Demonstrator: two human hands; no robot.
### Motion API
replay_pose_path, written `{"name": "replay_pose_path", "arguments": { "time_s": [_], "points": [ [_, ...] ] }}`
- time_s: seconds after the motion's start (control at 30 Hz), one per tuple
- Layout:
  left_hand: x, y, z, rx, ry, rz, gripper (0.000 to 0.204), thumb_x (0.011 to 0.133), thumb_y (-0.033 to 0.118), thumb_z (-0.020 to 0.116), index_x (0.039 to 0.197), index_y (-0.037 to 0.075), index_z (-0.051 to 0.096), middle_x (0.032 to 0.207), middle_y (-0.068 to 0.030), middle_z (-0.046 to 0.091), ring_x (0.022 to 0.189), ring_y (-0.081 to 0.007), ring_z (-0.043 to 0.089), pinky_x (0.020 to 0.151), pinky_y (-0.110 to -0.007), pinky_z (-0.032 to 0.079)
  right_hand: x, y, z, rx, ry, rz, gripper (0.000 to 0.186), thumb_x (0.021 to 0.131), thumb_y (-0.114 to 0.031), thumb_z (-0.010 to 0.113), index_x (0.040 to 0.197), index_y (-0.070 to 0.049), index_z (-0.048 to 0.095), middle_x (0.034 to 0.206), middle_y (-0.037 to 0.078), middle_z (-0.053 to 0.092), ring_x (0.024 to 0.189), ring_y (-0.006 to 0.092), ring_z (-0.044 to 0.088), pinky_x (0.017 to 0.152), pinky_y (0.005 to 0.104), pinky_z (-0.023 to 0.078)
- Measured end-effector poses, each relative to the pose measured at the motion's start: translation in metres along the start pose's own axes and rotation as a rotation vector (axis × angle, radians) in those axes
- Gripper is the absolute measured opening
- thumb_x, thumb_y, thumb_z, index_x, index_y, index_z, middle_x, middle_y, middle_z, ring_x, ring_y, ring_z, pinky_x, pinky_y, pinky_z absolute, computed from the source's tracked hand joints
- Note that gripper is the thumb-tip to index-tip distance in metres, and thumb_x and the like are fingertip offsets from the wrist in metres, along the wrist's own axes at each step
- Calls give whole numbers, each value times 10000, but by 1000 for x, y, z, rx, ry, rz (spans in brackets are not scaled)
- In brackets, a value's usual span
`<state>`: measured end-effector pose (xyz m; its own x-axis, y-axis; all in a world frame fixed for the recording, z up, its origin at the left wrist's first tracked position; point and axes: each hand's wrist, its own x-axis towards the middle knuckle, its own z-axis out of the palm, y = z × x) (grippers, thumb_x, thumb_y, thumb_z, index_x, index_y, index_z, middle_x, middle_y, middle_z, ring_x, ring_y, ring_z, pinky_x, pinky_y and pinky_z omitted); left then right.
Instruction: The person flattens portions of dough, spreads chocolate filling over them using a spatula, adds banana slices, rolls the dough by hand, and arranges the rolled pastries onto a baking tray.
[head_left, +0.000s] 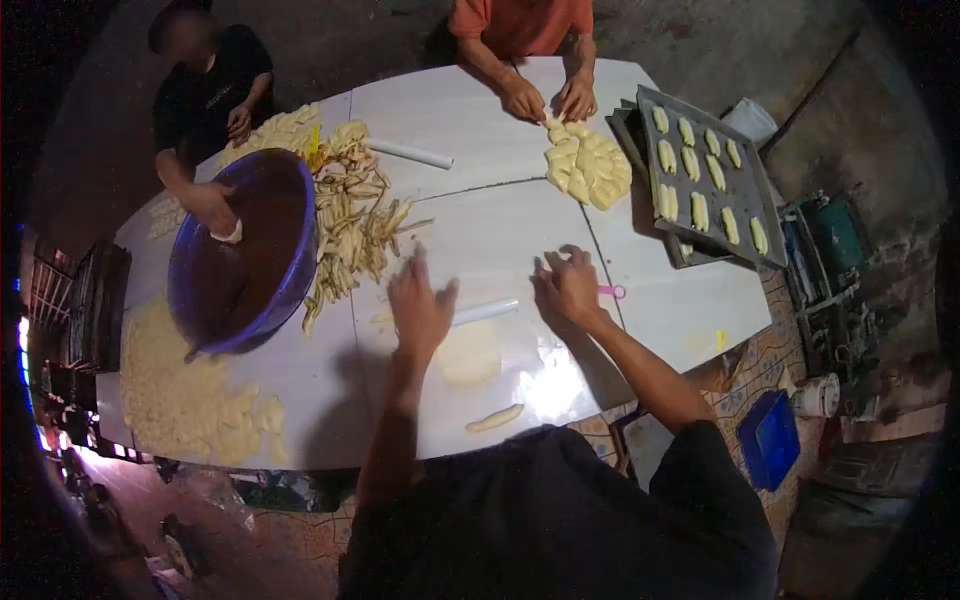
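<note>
My left hand [421,305] is spread over the white table, its fingers stretched out beside the left end of a white rolling pin [486,311]. My right hand [570,287] hovers beyond the pin's right end, fingers apart and slightly bent, with nothing seen in it. A small pink tool with a ring end [614,292] shows just past that hand; the rest of it is hidden. Between my forearms a thin flattened sheet of pale dough [468,356] lies below the pin. Closer to me rests one long rolled dough piece [495,418].
At left stands a big purple basin [305,235]; a person reaches into it. Beside it are piled pale yellow strips with brown edges [352,215] and flattened dough pieces [190,390]. Across, another person handles dough pieces [588,165]. A tray [690,95] of filled rolls overhangs the right edge.
</note>
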<state>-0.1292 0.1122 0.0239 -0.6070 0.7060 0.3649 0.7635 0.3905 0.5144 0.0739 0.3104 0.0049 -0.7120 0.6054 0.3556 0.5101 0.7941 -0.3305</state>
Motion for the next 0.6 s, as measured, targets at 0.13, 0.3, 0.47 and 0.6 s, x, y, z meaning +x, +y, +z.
{"name": "replay_pose_path", "arguments": {
  "time_s": [0.13,0.3,0.47,0.6],
  "points": [
    [-33,11,-3,5,-374,251,648,896,78,654,1506,92,435,1342,-199,600,1194,-342,570,1035,-465,422,-19,47,-21,-139,-204,-5,345,820,-293,775,1079,-73,712,1203,226,566,1135,419,517,926,542,471],
    [-108,-22,-50,247,76,-77,632,850,32,664,1459,107,508,1260,-185,623,1100,-368,585,950,-471,461,-4,12,-15,115,-377,35,207,775,-82,759,949,-21,664,938,164,647,882,325,624,777,461,507],
    [-181,-44,-99,364,188,-466,629,794,-66,641,1397,92,558,1043,-168,620,913,-357,579,806,-476,476,85,-138,-53,409,-389,-389,201,919,-10,602,1112,39,627,999,201,611,898,389,641,774,447,509],
    [-218,-64,-97,623,303,-552,495,828,-19,640,1316,65,630,1009,-163,616,946,-343,585,884,-483,456,182,-330,-30,480,-441,-847,323,889,23,586,1197,-18,674,1056,211,679,979,412,638,816,488,502]
  ]
}}
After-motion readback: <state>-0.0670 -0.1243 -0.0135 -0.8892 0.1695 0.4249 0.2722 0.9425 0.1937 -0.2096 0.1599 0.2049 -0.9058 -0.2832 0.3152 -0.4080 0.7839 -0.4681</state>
